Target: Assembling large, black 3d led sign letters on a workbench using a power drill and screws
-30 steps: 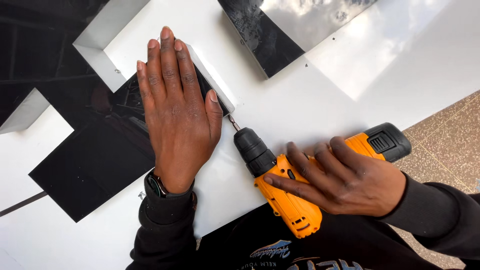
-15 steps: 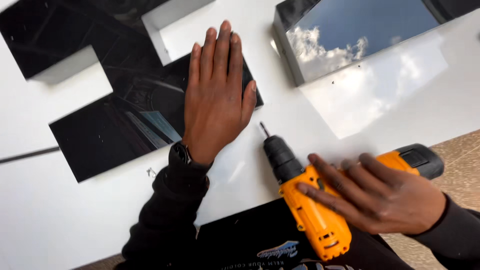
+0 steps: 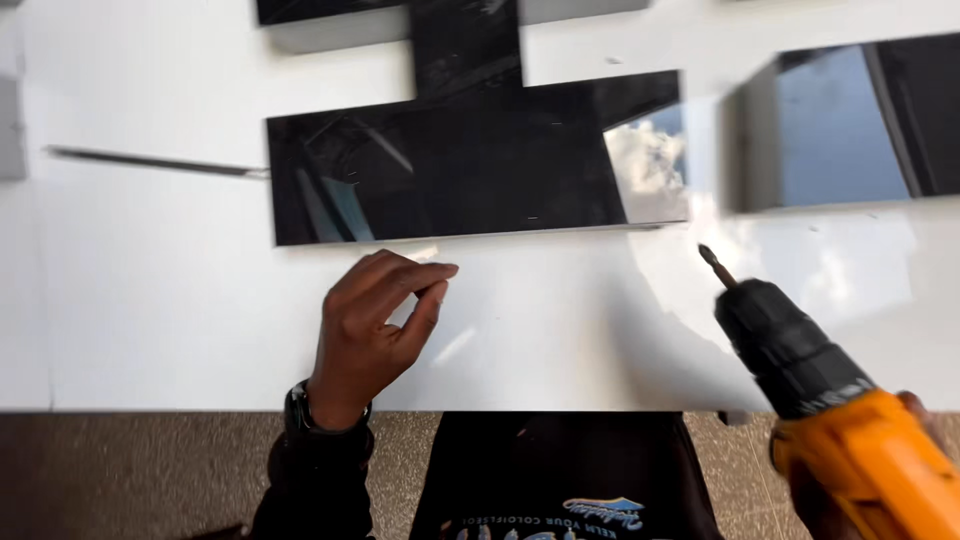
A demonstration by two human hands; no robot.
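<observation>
My left hand (image 3: 372,330) hovers over the white board (image 3: 160,300) just below the long glossy black panel (image 3: 470,160), its fingers loosely curled and pinched toward the thumb; whether something tiny sits between them I cannot tell. My right hand (image 3: 915,415) is almost hidden behind the orange and black cordless drill (image 3: 840,410) it grips at the lower right. The drill's bit (image 3: 716,266) points up-left, close to the black panel's right end, above the white surface.
A second black reflective box (image 3: 850,125) stands at the upper right, mirroring sky. Another black piece (image 3: 465,45) runs upward from the long panel. A thin dark strip (image 3: 150,162) lies at left. The board's near edge meets speckled floor (image 3: 130,470).
My left hand has lifted off the black panel and curled its fingers, now sitting below it. The drill has shifted to the right and lower in view. The view has swung round.
</observation>
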